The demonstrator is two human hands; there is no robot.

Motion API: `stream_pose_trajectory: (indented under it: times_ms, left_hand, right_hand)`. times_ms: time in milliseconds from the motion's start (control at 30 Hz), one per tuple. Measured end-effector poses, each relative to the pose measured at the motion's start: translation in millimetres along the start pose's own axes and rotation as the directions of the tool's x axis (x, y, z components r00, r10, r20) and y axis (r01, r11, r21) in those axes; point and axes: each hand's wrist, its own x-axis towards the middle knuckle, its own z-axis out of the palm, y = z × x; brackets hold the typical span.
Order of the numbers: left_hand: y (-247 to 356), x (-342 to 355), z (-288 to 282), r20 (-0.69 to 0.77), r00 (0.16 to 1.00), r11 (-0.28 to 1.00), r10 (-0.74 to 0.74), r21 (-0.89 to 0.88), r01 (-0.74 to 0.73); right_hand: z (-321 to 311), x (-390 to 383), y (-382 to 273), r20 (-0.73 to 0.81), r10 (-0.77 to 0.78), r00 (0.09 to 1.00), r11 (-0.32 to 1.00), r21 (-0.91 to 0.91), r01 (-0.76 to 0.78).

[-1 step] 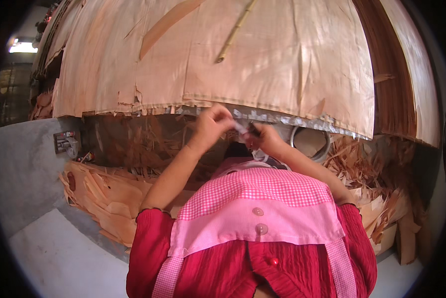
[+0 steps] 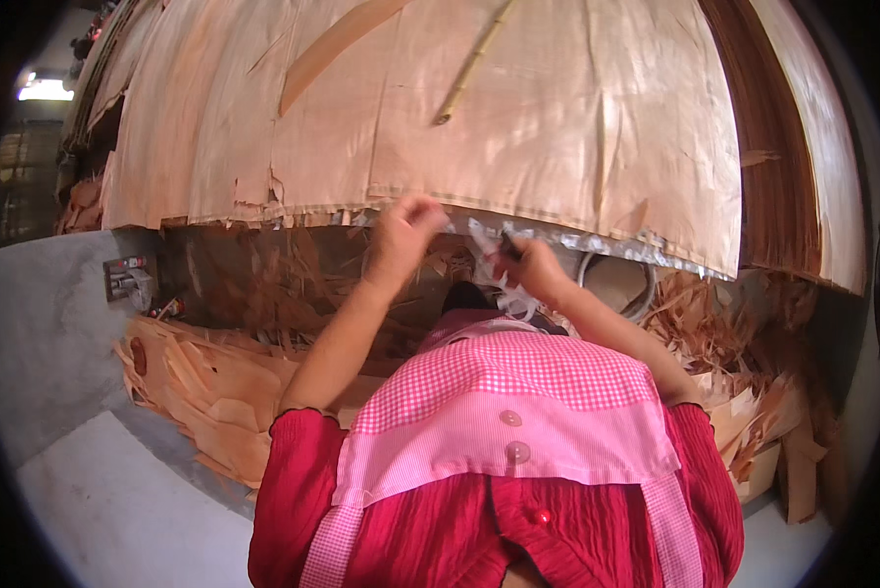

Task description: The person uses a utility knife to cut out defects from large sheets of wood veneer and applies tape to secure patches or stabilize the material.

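My left hand is raised at the front edge of a broad stack of pale wood veneer sheets. Its fingers are curled into a pinch, and whatever lies between them is too small or blurred to name. To its right, my right hand is closed around a small dark object, perhaps a handle, mostly hidden by the fingers. Whitish, translucent strips hang in loose loops below and beside this hand. One blurred pale end points up toward the veneer edge. The hands are apart.
A thin bamboo stick and a loose veneer strip lie on the stack. Under its edge stands a round metal-rimmed container. Veneer scraps are heaped at both sides. A grey wall bounds the left.
My left hand has drawn slightly left, away from the right hand and the pale strip between them. The strips under my right hand hang lower and looser.
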Motion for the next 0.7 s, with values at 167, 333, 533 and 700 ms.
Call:
stream_pose_trajectory:
  times_ms: [167, 333, 533, 700]
  left_hand:
    - [-78.1, 57.7, -41.0, 0.015, 0.812, 0.604, 0.583, 0.66, -0.446]
    - [-89.9, 68.4, -29.3, -0.203, 0.928, 0.941, 0.312, 0.198, -0.273]
    - [-101.2, 73.8, -32.5, 0.088, 0.861, 0.653, 0.501, 0.615, -0.442]
    - [-103.7, 70.4, -22.1, 0.142, 0.82, 0.415, 0.554, 0.807, -0.42]
  right_hand:
    - [19.8, 82.1, -61.0, -0.117, 0.02, 0.993, 1.0, 0.004, -0.02]
    - [58.1, 162.3, -69.4, -0.118, 0.149, 0.982, 0.961, 0.251, -0.116]
    - [73.4, 175.6, -54.8, -0.209, 0.245, 0.947, 0.925, 0.341, -0.165]
    - [51.5, 171.6, -43.4, -0.234, -0.322, 0.917, 0.605, -0.796, 0.01]
